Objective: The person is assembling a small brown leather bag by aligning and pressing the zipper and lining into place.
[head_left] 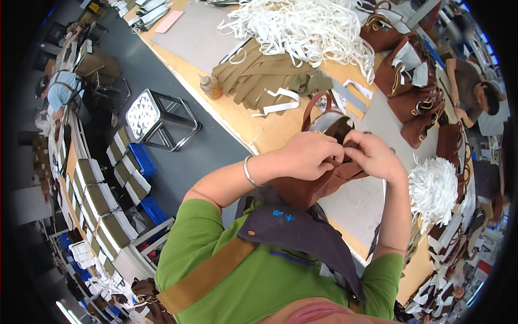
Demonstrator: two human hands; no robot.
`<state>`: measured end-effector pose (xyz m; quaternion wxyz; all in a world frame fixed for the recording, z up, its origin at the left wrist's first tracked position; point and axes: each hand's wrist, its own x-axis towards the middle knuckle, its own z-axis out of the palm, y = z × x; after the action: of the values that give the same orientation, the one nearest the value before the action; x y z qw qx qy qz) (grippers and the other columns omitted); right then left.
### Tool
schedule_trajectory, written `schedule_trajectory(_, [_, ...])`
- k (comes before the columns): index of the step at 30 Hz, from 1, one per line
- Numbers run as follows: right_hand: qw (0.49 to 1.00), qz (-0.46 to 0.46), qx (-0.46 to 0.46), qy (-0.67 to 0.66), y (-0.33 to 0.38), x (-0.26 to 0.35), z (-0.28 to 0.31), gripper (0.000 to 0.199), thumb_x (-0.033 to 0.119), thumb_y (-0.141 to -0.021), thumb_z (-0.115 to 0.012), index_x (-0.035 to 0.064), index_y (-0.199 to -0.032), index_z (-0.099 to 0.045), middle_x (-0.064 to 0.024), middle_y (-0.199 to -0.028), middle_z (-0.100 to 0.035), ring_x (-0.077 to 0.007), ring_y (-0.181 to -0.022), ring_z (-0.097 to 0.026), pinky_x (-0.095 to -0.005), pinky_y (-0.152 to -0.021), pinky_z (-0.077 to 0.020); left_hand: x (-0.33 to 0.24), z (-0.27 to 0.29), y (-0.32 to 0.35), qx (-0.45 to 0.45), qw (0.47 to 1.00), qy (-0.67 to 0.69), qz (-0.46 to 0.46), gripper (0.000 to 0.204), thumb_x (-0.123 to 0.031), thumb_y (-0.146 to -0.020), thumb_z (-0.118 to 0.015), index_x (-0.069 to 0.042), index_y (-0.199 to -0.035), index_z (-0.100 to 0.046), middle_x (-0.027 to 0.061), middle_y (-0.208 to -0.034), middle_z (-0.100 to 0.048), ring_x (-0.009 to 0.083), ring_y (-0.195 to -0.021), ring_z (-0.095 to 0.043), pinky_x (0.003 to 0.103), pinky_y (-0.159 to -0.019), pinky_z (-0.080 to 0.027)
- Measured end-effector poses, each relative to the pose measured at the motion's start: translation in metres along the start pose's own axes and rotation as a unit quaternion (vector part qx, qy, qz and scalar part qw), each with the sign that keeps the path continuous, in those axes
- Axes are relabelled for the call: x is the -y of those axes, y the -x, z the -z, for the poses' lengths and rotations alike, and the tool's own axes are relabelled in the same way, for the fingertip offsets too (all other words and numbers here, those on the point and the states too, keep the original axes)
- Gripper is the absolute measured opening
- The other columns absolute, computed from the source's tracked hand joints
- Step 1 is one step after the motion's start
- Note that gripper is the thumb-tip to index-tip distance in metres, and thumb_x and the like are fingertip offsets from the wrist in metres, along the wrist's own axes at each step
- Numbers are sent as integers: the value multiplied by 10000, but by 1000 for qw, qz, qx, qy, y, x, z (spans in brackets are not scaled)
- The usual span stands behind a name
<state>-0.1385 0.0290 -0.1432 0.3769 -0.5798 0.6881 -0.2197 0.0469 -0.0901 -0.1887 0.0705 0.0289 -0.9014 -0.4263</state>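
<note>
Head view: the reddish-brown bag with an arched handle (315, 189) tilts at the near edge of the pale wooden table (276, 132), the smooth grey sheet (353, 208) open just right of it. Its mouth lies beneath the left hand (310, 156) and right hand (373, 155), both narrowly closed on it, exact part hidden; forearms converge.
</note>
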Motion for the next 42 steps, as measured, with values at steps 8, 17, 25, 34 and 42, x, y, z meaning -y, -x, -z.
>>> schedule_trajectory(8, [994,-31,59,-91,8,-14,6,147,135,-861,-694,13,-943,-696,-72,-771,-683,-115,-714,-590,-293,-700,-496,1,-2,-5,-28,999,42,4,129,-184,-782,-758,-102,-859,-694,81,-862,-700,258,-737,-670,362,-659,-523])
schedule_trajectory(17, [998,10,48,-42,9,-18,4,171,78,-806,-691,38,-969,-723,-88,-862,-697,-208,-785,-643,-313,-759,-514,-6,-1,-1,-38,999,-11,29,120,-171,-815,-748,-96,-846,-660,50,-884,-657,256,-766,-650,373,-682,-505])
schedule_trajectory(25, [995,-1,95,-20,4,-18,9,159,64,-794,-700,37,-948,-733,-96,-831,-681,-214,-764,-632,-317,-732,-505,0,-1,-2,-35,998,17,41,177,-248,-796,-768,-91,-802,-687,56,-807,-657,275,-720,-640,380,-625,-478])
schedule_trajectory(34, [992,-22,108,-59,2,-9,8,150,39,-812,-676,8,-952,-718,-94,-809,-666,-203,-762,-629,-321,-725,-502,4,-8,1,-58,997,45,38,187,-243,-807,-761,-65,-808,-702,82,-807,-668,285,-738,-637,389,-651,-482])
schedule_trajectory(42, [994,19,103,-43,1,-5,6,128,36,-823,-675,23,-943,-716,-91,-791,-633,-221,-744,-616,-319,-704,-490,8,-8,2,-57,996,56,37,201,-238,-808,-759,-50,-811,-687,90,-835,-661,286,-757,-640,394,-670,-490])
